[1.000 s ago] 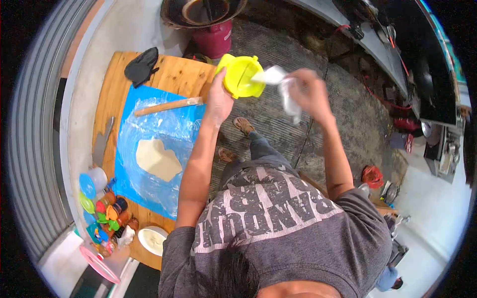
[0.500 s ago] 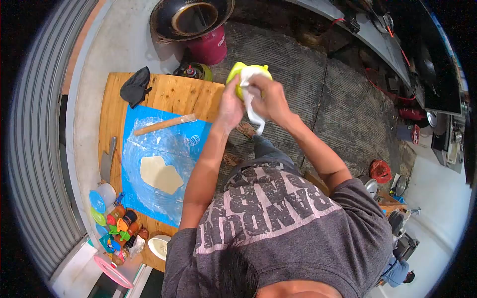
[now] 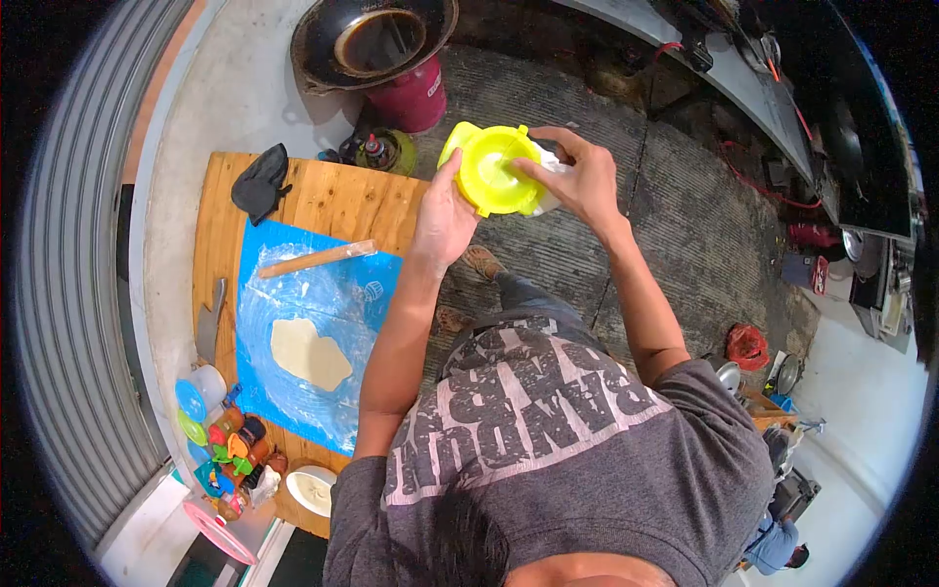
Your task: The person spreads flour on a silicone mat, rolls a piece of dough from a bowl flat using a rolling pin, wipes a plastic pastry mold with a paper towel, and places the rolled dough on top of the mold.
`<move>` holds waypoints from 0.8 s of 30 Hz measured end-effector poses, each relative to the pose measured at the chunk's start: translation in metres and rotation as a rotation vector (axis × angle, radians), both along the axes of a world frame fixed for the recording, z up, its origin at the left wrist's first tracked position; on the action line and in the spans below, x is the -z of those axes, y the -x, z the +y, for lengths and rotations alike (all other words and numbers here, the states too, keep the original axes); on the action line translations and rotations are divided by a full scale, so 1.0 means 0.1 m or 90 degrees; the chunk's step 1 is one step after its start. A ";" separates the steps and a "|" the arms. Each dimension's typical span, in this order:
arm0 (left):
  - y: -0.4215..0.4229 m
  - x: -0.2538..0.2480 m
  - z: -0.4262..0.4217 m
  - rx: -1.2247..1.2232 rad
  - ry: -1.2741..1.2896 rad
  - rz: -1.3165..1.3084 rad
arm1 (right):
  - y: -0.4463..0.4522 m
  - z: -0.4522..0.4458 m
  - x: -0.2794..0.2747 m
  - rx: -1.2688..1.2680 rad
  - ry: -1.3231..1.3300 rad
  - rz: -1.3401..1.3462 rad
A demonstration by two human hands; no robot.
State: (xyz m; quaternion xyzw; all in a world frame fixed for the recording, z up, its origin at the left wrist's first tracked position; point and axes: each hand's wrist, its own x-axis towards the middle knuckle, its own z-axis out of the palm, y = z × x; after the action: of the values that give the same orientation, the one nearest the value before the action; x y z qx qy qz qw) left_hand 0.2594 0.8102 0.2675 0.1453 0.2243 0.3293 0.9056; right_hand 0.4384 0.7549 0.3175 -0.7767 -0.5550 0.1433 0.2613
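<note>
My left hand (image 3: pixel 442 217) is closed on a lime-yellow plastic dumpling mould (image 3: pixel 486 176) above the floor, past the table's right side. The mould lies opened out, its round hollow facing up. On its other side, my right hand (image 3: pixel 589 183) grips a white cloth (image 3: pixel 553 196), mostly hidden behind the mould and the fingers. The right thumb reaches over the mould's rim into the hollow. To the left, a flat piece of rolled dough (image 3: pixel 309 354) lies on a floured blue mat (image 3: pixel 262 386), with a rolling pin (image 3: pixel 318 258) across the mat's upper part.
The wooden table (image 3: pixel 333 186) also bears a black cloth item (image 3: pixel 260 184), a cleaver (image 3: pixel 209 323), several bottles (image 3: pixel 240 450) and a white bowl (image 3: pixel 311 489). A large wok (image 3: pixel 377 39) stands beyond it. Another person (image 3: pixel 773 545) is at the lower right.
The mould has turned from being wrapped in the cloth to showing its open hollow. My right hand and the cloth have shifted right, to the mould's outer edge.
</note>
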 end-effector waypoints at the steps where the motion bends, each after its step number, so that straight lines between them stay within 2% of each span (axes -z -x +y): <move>1: -0.03 0.01 -0.02 0.002 -0.006 -0.002 | -0.05 0.01 0.05 -0.005 -0.031 0.045; 6: -0.10 0.05 -0.06 -0.012 0.016 0.003 | -0.34 0.07 0.25 0.006 -0.198 0.271; 8: -0.09 0.07 -0.04 -0.014 0.021 -0.006 | -0.46 0.07 0.17 0.191 -0.225 0.333; 10: -0.09 0.09 -0.02 -0.018 0.018 -0.011 | -0.46 0.01 0.07 0.204 -0.241 0.303; 12: -0.13 0.09 -0.02 -0.022 0.012 -0.015 | -0.21 0.03 0.06 0.125 -0.328 0.304; 14: -0.18 0.04 -0.02 -0.017 0.000 -0.007 | -0.01 0.01 0.07 -0.012 -0.270 0.171; 16: -0.23 0.01 -0.04 -0.014 -0.003 0.004 | 0.09 0.08 0.24 -0.089 -0.317 -0.063; 19: -0.25 0.07 -0.02 -0.021 -0.009 0.024 | 0.18 0.16 0.29 -0.032 -0.300 -0.089; 24: -0.22 0.17 -0.02 -0.011 -0.039 0.015 | 0.22 0.11 0.34 -0.094 -0.227 -0.084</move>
State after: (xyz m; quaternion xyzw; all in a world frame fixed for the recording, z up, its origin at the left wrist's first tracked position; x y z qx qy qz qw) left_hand 0.2809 0.8081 0.2503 0.1745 0.2261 0.3422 0.8952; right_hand 0.4161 0.7662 0.2836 -0.6832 -0.6426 0.0105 0.3468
